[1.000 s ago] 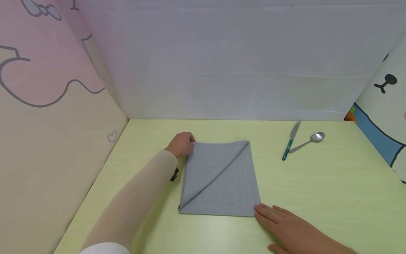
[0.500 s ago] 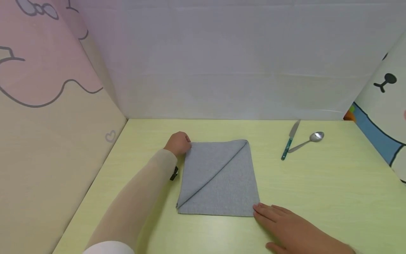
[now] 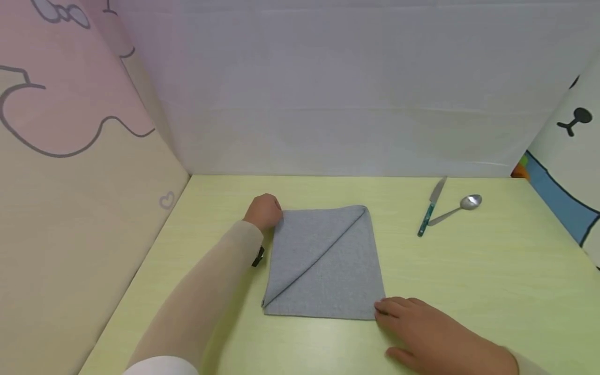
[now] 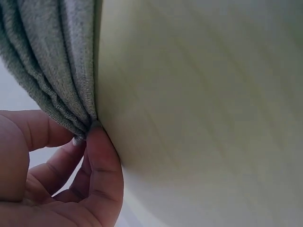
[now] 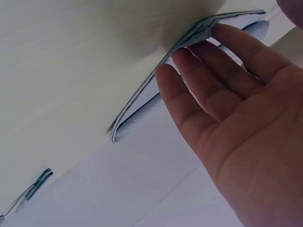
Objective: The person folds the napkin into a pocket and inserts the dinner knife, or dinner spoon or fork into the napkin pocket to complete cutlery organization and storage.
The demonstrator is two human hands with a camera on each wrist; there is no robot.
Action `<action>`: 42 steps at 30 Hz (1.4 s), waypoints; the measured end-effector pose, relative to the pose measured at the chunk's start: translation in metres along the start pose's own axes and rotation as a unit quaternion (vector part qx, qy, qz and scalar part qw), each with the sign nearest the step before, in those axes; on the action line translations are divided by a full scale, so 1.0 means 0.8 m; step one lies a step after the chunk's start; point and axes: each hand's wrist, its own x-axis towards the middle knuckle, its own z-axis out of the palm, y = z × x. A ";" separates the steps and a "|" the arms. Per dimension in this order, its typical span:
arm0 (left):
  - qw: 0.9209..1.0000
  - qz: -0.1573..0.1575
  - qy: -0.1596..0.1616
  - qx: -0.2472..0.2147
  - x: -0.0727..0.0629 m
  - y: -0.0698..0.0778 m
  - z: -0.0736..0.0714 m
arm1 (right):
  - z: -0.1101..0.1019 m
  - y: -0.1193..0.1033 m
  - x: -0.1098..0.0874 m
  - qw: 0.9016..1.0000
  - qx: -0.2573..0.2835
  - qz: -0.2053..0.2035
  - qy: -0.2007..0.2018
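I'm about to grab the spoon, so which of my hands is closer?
Right. The right hand is at the near right corner of the grey cloth, short of the spoon. The left hand pinches the cloth's far left corner, well left of the spoon.

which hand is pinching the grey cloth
The left hand, at the far left corner of the cloth; the right hand touches the near right corner with fingertips, its thumb apart.

Cloth (image 3: 328,265): quantity one
Knife (image 3: 430,205): quantity one
Spoon (image 3: 470,202): quantity one
Table (image 3: 469,276): quantity one
Left hand (image 3: 264,212): one
Right hand (image 3: 428,333): one
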 end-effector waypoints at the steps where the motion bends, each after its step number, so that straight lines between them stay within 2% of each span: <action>1: 1.000 -0.001 -0.001 -0.001 -0.002 -0.001 -0.002 | -0.001 0.002 0.002 1.000 -0.001 -0.006 0.009; 3: 1.000 0.000 0.000 -0.003 -0.008 -0.003 -0.005 | -0.006 0.006 0.009 1.000 0.010 -0.008 0.022; 6: 1.000 0.007 -0.001 -0.011 -0.029 -0.004 -0.014 | -0.025 0.023 0.027 0.997 0.040 -0.008 0.066; 9: 1.000 0.023 0.003 -0.020 -0.063 -0.007 -0.022 | -0.051 0.051 0.054 0.990 0.084 0.025 0.107; 11: 0.999 0.033 0.003 -0.029 -0.092 -0.010 -0.023 | -0.066 0.073 0.077 0.984 0.111 0.056 0.125; 14: 0.998 0.041 -0.002 -0.037 -0.137 -0.020 -0.017 | -0.085 0.103 0.115 0.973 0.158 0.119 0.119; 18: 0.998 0.026 -0.034 -0.040 -0.191 -0.027 -0.006 | -0.097 0.136 0.158 0.955 0.219 0.175 0.096; 23: 0.997 0.014 -0.066 -0.026 -0.234 -0.027 0.007 | -0.098 0.164 0.197 0.931 0.296 0.202 0.067; 27: 0.998 0.039 -0.052 -0.009 -0.249 -0.027 0.016 | -0.096 0.175 0.220 0.920 0.326 0.210 0.052; 32: 0.996 0.067 -0.050 -0.002 -0.252 -0.026 0.020 | -0.095 0.181 0.230 0.908 0.351 0.222 0.047; 35: 0.996 0.065 -0.057 -0.009 -0.251 -0.027 0.023 | -0.092 0.186 0.234 0.911 0.345 0.220 0.041; 42: 0.990 0.058 -0.091 -0.093 -0.247 -0.032 0.032 | -0.087 0.200 0.242 0.928 0.302 0.215 0.029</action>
